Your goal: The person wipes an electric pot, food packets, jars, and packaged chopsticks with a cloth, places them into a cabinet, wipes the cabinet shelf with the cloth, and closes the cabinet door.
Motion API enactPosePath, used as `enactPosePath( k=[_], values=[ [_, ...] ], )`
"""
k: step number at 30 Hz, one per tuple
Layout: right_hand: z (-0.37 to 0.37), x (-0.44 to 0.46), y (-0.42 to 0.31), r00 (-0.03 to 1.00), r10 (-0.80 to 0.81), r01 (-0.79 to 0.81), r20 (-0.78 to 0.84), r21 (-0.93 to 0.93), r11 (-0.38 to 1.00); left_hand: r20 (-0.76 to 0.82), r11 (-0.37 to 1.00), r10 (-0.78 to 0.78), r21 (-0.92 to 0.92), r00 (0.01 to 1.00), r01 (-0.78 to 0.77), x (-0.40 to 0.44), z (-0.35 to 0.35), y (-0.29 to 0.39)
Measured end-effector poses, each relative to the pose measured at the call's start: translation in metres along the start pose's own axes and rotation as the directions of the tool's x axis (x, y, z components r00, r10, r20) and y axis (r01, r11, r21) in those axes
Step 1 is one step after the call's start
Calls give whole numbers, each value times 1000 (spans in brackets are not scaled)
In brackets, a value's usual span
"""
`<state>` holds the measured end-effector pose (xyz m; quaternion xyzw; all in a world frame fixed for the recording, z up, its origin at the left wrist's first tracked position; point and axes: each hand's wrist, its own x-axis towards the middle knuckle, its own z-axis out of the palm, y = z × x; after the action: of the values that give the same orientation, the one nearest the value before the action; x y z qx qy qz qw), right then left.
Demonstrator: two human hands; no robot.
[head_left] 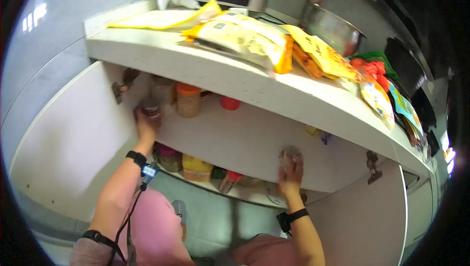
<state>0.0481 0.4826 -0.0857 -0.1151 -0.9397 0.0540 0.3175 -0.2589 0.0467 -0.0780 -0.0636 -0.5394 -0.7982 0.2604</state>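
Observation:
Inside the open cabinet, my left hand (147,120) is closed round a small jar (151,108) at the left end of the shelf (230,138). Right behind that jar stand a clear container (163,92) and a jar with an orange lid (188,100). My right hand (292,168) is on the right part of the same shelf, its fingers round a small clear, speckled thing (290,152). Blur and the fingers hide what kind of thing it is. A red-lidded item (230,103) stands further back, between the two hands.
Cabinet doors stand open at left (68,143) and right (362,207). The lower shelf bears a purple-lidded jar (167,157), a yellow package (197,168) and a red-lidded jar (230,181). Yellow food bags (245,38) and a metal pot (335,28) are on the countertop (171,53) overhead.

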Motion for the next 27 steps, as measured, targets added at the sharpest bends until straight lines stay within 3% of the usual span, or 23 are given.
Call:
enactPosePath(
  k=[1, 2, 3, 7, 9, 10, 14, 15, 16, 18, 21, 23, 24, 25, 26, 27],
  values=[
    [1, -4, 2, 997, -54, 56, -56, 24, 998, 177, 601, -424, -679, 888, 422, 18, -13, -12],
    [-3, -5, -2, 998, -35, 36, -61, 8, 999, 53, 987, -145, -70, 988, 148, 23, -16, -22],
    [-9, -1, -10, 1000, 13, -13, -23, -13, 1000, 152, 783, 174, 577, 973, -230, 23, -15, -28],
    [-22, 4, -22, 998, 60, -61, 19, 14, 998, 120, 611, 176, 765, 977, -204, -5, -1, 19],
    [-15, 2, -14, 998, 55, -56, 15, 30, 998, 22, 351, 122, 934, 992, -64, -29, 30, 65],
    [-13, -4, -12, 999, 49, -50, 19, 41, 998, 31, 341, 118, 937, 992, -70, -29, 29, 61],
    [-24, 4, -11, 994, 81, -92, 68, 173, 981, -9, 795, 110, 601, 994, -82, -2, 6, 9],
    [-24, 4, -10, 997, 64, -70, 40, 159, 985, -11, 870, 102, 486, 995, -84, 3, -1, 2],
    [-23, 3, -10, 999, 49, -50, 13, 144, 988, 5, 859, 102, 504, 995, -91, 0, -2, 10],
    [-23, 2, -11, 997, 75, -77, 18, 122, 989, 227, 491, 290, 798, 930, -348, -12, 3, 31],
    [-15, -1, -14, 995, 97, -96, -20, 55, 994, 255, 341, 343, 863, 904, -373, -21, 7, 36],
    [-14, 0, -16, 996, 74, -73, -51, 10, 997, 335, 393, 327, 802, 884, -450, -15, -6, 21],
    [-18, 1, -20, 994, 93, -91, -51, 45, 995, 269, 360, 343, 847, 900, -390, -20, 5, 28],
    [-21, 1, -22, 994, 97, -96, -53, 26, 995, 192, 819, 244, 484, 951, -308, -11, 3, 16],
    [-22, 0, -23, 994, 96, -96, -52, 12, 995, 220, 403, 328, 847, 919, -346, -34, 17, 34],
    [-23, 1, -23, 992, 89, -91, -88, -11, 996, 210, 257, 479, 895, 853, -365, -32, 9, 10]
  ],
)
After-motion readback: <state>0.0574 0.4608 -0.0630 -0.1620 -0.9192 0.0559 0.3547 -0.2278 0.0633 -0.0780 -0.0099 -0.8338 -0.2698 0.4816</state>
